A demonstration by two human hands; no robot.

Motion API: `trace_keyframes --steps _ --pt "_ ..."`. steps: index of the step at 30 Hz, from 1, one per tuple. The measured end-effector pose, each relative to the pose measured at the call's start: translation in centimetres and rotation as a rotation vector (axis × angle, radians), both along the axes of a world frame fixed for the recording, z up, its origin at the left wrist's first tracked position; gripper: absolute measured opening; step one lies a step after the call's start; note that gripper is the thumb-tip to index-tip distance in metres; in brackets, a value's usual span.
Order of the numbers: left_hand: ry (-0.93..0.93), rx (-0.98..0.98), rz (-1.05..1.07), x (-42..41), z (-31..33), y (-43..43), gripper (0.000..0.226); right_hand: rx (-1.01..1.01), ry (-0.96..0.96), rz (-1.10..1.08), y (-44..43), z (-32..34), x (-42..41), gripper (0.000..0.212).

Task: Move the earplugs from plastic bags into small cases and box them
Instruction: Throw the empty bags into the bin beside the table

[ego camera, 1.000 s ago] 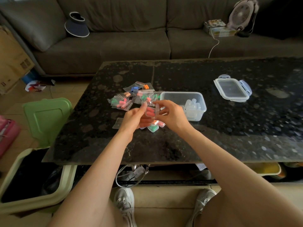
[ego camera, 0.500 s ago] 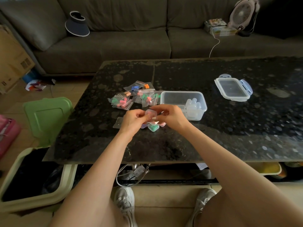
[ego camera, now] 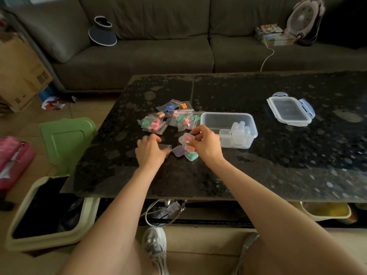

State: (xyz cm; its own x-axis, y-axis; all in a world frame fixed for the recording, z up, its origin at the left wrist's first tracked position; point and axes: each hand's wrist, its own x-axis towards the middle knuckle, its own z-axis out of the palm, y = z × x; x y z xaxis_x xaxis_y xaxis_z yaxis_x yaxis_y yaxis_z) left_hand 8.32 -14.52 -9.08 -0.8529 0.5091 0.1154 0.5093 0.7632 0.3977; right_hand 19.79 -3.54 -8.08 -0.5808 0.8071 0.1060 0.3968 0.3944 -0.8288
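Pinching a small case [ego camera: 182, 139] of pink earplugs [ego camera: 188, 138] in curled fingers, the right grip [ego camera: 206, 145] hovers just left of the open box [ego camera: 216, 121] (nearer it than the left grip [ego camera: 150, 150], resting open on an empty bag [ego camera: 166, 146] on the counter [ego camera: 258, 175]).

The person's left hand [ego camera: 151, 149] and right hand [ego camera: 206, 143] are bare, and so are both forearms along all that shows. One nail on the right hand gives a pale yellowish glint; whether that is polish or only light cannot be told. Bare legs fill the lower corners of the view. On the feet are pale grey-white lace-up sneakers: the left shoe [ego camera: 155, 245] shows its rounded toe, tongue and crossed white laces, while the right shoe [ego camera: 247, 247] shows only a narrow laced strip.
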Motion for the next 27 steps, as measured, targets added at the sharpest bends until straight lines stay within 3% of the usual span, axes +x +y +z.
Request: trace_keyframes --steps 3,6,13,19,27 --pt "-0.011 -0.149 -0.063 -0.1 -1.0 -0.1 0.058 0.055 -0.034 0.032 -0.6 0.0 -0.3 0.025" --pt "0.066 -0.184 -0.065 0.1 -1.6 -0.1 0.051 0.129 -0.1 0.095 -1.3 -0.3 -0.9 0.023" --pt "0.141 -0.046 -0.046 0.9 -1.7 -0.2 0.025 0.354 -0.264 0.191 -2.2 -0.7 -1.4 0.039" --pt "0.216 0.049 0.089 -0.9 1.4 -2.3 0.017 0.351 -0.157 0.162 -2.2 0.1 -1.6 0.027" --pt "-0.035 0.204 0.357 -8.5 7.5 -11.0 0.019 0.28 -0.056 0.397 -5.7 1.2 -3.3 0.016"
